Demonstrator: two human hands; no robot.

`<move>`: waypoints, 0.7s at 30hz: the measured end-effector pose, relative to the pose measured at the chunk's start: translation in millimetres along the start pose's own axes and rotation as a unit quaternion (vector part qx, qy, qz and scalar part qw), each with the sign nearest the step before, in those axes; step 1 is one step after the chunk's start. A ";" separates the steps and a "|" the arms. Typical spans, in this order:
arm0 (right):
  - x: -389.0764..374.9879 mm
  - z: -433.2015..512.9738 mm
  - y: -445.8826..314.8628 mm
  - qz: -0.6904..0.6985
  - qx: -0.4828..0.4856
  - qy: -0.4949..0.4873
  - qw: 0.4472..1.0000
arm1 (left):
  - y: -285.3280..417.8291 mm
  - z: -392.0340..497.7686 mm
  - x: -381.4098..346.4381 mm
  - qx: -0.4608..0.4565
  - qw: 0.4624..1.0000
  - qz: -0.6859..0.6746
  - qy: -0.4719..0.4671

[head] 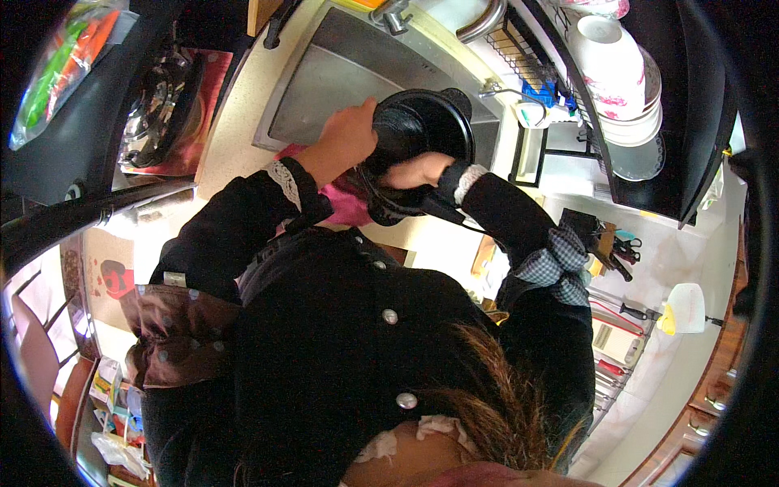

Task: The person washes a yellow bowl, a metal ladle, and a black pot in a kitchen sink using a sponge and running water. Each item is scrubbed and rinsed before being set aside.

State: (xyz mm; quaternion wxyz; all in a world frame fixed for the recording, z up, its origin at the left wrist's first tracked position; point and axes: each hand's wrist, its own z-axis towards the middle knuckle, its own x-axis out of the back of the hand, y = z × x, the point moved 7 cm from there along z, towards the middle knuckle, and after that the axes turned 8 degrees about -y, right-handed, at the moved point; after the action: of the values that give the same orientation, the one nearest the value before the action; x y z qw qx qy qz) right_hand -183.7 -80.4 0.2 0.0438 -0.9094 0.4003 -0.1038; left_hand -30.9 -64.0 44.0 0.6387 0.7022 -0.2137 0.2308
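A deep black pot [453, 125] is tilted over the near side of the stainless steel sink [328, 73], its mouth turned up so the dark, shiny interior shows. My left hand [350, 135] grips the left part of its rim, thumb raised along the edge. Reaching over the near rim, my right hand [420, 170] is bent into the pot's mouth. Its fingertips are hidden, so whether it holds anything cannot be told. Pink cloth [347, 198] shows below the pot, beside my left wrist, partly covered by my sleeve and the pot.
A faucet [395, 18] stands at the sink's far edge. White bowls [608, 67] are stacked on a black rack at the right. Knives and scissors [621, 252] sit in a holder by the wall. Left of the counter [234, 128] is a glossy black object [158, 109] on a red surface.
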 end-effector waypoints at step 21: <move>-7.1 -33.6 -32.6 0.244 0.193 0.135 0.941 | 2.5 -9.3 2.0 0.013 1.000 -0.022 0.016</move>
State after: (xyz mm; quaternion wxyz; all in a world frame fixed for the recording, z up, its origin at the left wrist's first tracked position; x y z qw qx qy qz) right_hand -172.4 -53.0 37.2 0.1879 -0.7357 0.5842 -0.2867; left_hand -31.2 -55.0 47.9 0.6375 0.7114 -0.1853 0.2305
